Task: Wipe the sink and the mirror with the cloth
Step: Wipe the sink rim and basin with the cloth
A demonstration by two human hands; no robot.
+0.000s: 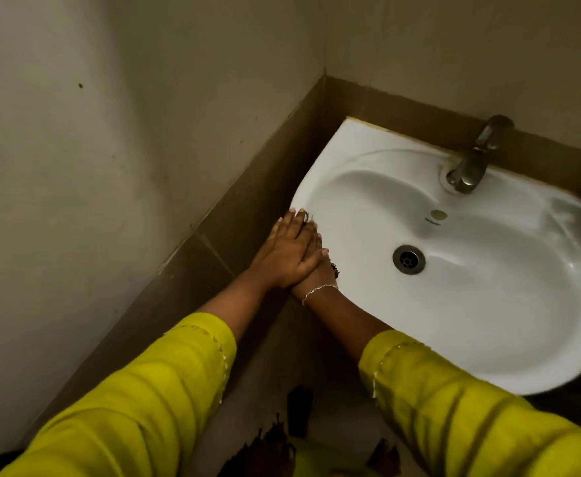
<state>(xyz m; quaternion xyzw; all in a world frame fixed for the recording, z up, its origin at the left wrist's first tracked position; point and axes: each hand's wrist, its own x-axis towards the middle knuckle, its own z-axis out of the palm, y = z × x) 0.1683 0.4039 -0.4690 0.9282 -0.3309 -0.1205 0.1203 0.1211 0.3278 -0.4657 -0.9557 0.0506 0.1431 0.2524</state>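
At the left rim of the sink [318,170], hands stacked for wiping.

Left hand [287,254] laid flat, fingers straight, over right hand [317,275]; grip of the lower one impossible to tell. Of the cloth [334,269], by best guess only a dark scrap poking out beside the braceleted wrist. Bowl stretching away to the right of both hands, long axis along the back wall past the tap [471,163], drain [408,259] nearer the right hand. Mirror out of sight.

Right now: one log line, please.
left hand flat atop right hand | pressing sink left rim | cloth not clearly seen | mirror unseen
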